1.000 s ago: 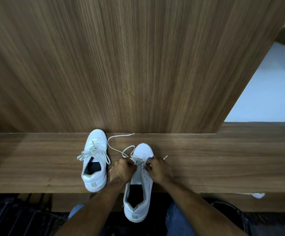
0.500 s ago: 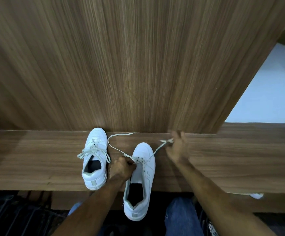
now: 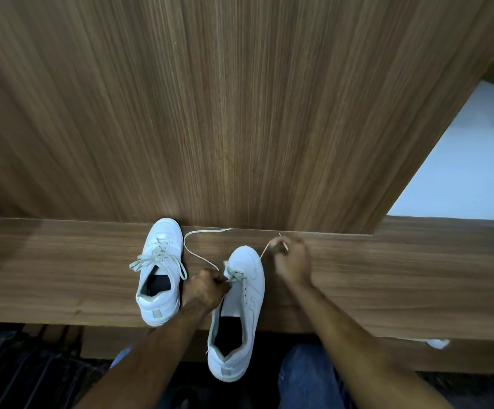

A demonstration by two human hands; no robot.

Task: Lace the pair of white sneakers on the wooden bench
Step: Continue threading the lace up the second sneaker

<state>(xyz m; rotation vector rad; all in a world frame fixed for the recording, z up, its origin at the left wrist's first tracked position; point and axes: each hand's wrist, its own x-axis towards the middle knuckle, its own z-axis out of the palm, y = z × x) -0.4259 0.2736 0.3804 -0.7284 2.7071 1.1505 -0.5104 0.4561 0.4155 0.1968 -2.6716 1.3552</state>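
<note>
Head view shows two white shoes on the wooden bench (image 3: 63,267), both with toes toward the back panel (image 3: 239,113). The left shoe (image 3: 158,273) stands fully on the bench and looks already laced, its ends hanging loose to both sides. The right shoe (image 3: 239,308) lies closer to the person, its heel past the front edge of the bench, and only its lowest holes near the toe carry lace.

The left hand (image 3: 206,289) has its fingers curled at the left side of this shoe, pinching the lace just where it leaves the holes. From there one free end of the lace (image 3: 194,249) runs in a loop over the bench toward the back panel. The right hand (image 3: 291,261) is beyond and to the right of the toe, fingers closed on the other end of the lace, which goes tight and slanted from the holes up to the hand (the tip stands out above the fingers).

The next open hole probably lies behind the right hand, toward the person, along the long axis of the shoe. So the right hand, which holds the tip, should bring it back and down to that row, while the left hand keeps the shoe from sliding.
</note>
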